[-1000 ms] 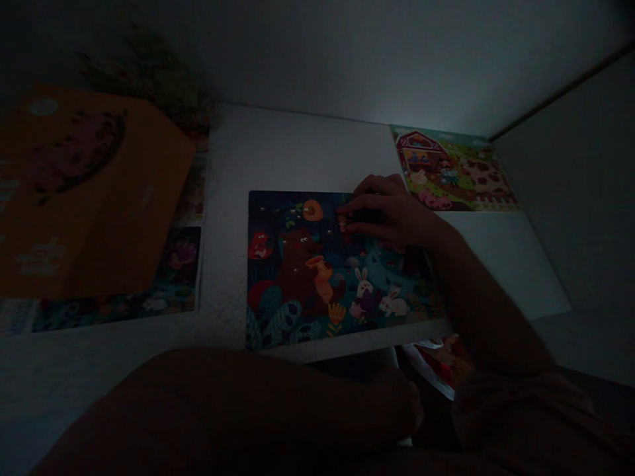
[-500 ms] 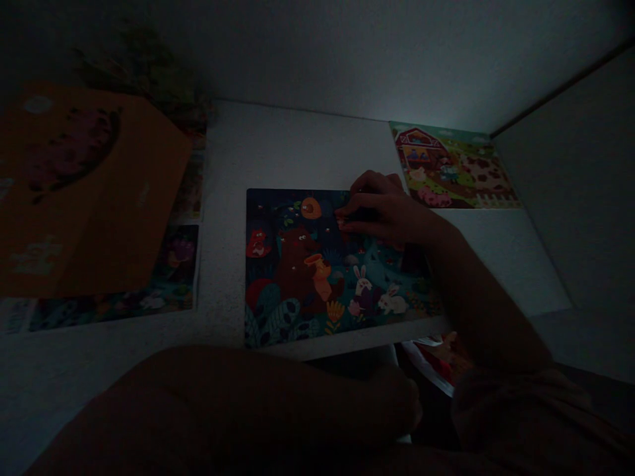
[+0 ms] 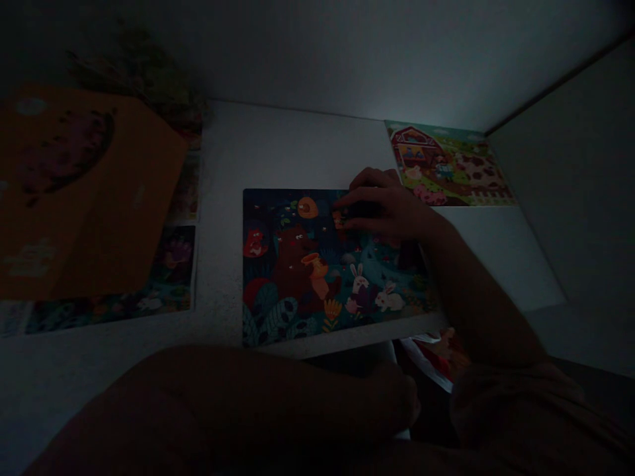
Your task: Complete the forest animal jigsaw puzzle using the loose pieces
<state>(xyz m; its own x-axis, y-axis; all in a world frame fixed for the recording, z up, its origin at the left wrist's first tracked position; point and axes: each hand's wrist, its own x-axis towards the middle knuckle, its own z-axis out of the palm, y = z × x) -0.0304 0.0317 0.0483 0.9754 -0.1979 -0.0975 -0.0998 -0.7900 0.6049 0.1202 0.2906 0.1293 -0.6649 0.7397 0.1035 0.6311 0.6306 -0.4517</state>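
A dark forest puzzle [image 3: 297,291] with a bear, rabbits and a hive lies in the middle of the white table [image 3: 278,145]. My right hand [image 3: 387,211] rests on its upper right part. The fingers are curled, with fingertips and thumb pinched together on a small reddish puzzle piece [image 3: 340,219] at the puzzle's surface. My left forearm lies across the bottom of the view. My left hand [image 3: 399,400] sits in deep shadow at the table's near edge, and its fingers do not show.
The room is very dim. An orange box [image 3: 84,192] stands at the left over other picture sheets [image 3: 163,284]. A farm puzzle [image 3: 446,165] lies at the back right by the wall. Something red and white [image 3: 436,357] shows below the table edge.
My right hand has stayed on the same spot of the puzzle, edging slightly left. The view has shifted a little. My left arm has not moved.
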